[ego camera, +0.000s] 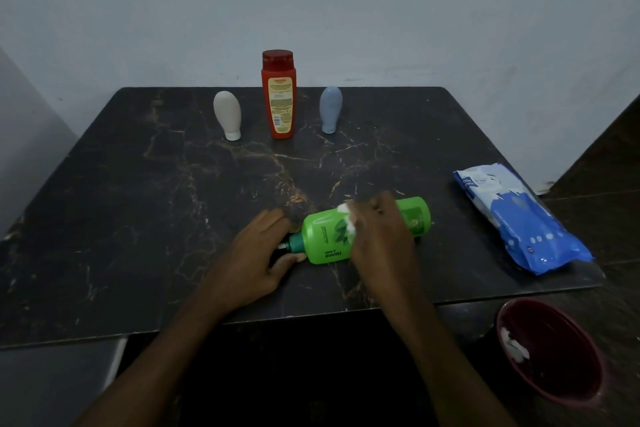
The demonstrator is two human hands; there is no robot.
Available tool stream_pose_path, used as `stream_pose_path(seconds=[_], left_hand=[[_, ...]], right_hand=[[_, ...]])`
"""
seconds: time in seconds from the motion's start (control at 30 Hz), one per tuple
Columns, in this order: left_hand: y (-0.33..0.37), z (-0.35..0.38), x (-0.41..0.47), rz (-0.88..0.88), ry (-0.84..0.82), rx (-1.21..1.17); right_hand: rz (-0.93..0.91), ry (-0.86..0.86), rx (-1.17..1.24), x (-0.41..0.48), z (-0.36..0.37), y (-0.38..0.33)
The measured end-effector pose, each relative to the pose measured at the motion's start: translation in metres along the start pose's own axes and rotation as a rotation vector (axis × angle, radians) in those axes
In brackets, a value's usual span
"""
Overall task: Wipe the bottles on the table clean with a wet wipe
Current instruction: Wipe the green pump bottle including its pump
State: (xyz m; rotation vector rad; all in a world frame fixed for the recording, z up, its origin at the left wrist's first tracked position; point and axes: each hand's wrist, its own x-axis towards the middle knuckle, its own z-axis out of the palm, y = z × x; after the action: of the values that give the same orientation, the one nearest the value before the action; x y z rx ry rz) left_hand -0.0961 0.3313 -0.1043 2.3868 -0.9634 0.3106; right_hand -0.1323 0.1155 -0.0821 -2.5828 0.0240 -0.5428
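Dark marbled desk (138,218), green Henna bottle (325,236) lying sideways near its front edge. Left hand (256,260) pinches the pump neck; right hand (377,239) fingers curl over a wet wipe (348,218) pressed on the bottle. Better to pin the neck firmly and roll the bottle, wiping every side.

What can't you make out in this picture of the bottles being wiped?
All in the head view:
1. Wipe: mostly hidden under the right hand; only a white edge shows.
2. Green bottle: middle covered by the right hand, pump head by the left hand.
3. Red bottle: label print too small and dim.
4. Pack: print blurred.
5. Bin: inside dark; white scraps unclear.
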Motion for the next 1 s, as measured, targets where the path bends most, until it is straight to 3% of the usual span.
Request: stream_pose_path(seconds=[0.17,0.27,0.4,0.6,0.77,1.0], left_hand=[[0.001,0.000,0.000,-0.008,-0.007,-0.016],[0.001,0.000,0.000,0.001,-0.004,-0.022],[0.001,0.000,-0.001,0.008,-0.004,-0.011],[0.001,0.001,-0.001,-0.005,-0.015,-0.006],[-0.002,0.001,-0.002,-0.025,-0.022,-0.020],[-0.002,0.003,-0.002,-0.027,-0.016,-0.020]], right_hand=[[0.294,0.046,-0.103,0.017,-0.041,0.055],[0.320,0.043,-0.128,0.016,-0.038,0.048],[0.251,0.019,-0.090,0.012,-0.016,0.011],[0.004,-0.063,0.039,-0.006,0.016,-0.045],[-0.152,-0.056,0.075,-0.009,0.024,-0.037],[-0.226,-0.016,0.120,-0.034,0.032,-0.026]])
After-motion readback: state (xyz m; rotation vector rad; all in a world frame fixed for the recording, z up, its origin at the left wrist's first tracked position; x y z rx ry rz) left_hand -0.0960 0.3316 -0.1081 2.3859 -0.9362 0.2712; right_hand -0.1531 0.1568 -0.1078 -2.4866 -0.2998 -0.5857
